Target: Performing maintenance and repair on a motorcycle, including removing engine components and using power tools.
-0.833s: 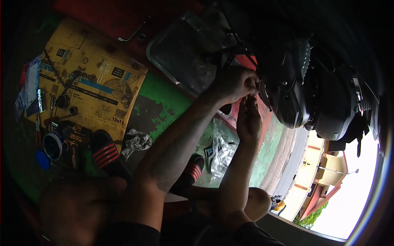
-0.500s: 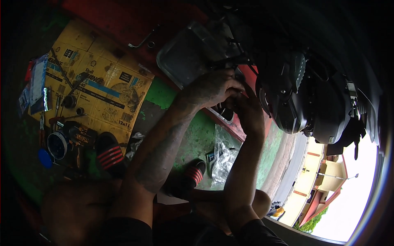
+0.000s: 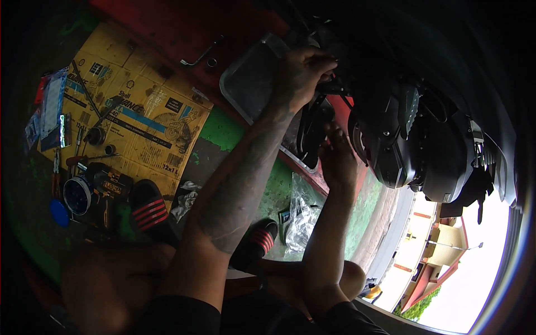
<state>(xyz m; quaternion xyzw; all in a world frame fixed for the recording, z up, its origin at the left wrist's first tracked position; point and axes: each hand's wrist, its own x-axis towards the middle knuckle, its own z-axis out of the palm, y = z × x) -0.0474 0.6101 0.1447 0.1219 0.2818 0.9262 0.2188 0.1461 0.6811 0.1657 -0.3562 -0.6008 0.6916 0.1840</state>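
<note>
My left hand (image 3: 304, 75) is raised to the dark underside of a motorcycle (image 3: 393, 162), above a grey metal tray (image 3: 240, 81). Its thumb and fingers are pinched together; whatever they hold is too small and dark to make out. Lower and to the right, my right hand (image 3: 339, 162) has its fingers loosely bent and apart, near a black curved part (image 3: 314, 131) over the tray's near end. Nothing shows in that hand, though its fingertips lie in shadow.
An L-shaped wrench (image 3: 198, 56) and a metal ring (image 3: 211, 63) lie on the red platform (image 3: 162, 30). Flattened cardboard (image 3: 145, 111) at left bears tools, a socket (image 3: 110, 149) and packets (image 3: 53, 106). Near my slippers (image 3: 149, 206) are a power tool (image 3: 109, 181) and clear plastic (image 3: 301, 223).
My hands, together half a second ago, are now apart. The left has moved up and away toward the motorcycle's underside; the right has dropped slightly and its fingers have loosened.
</note>
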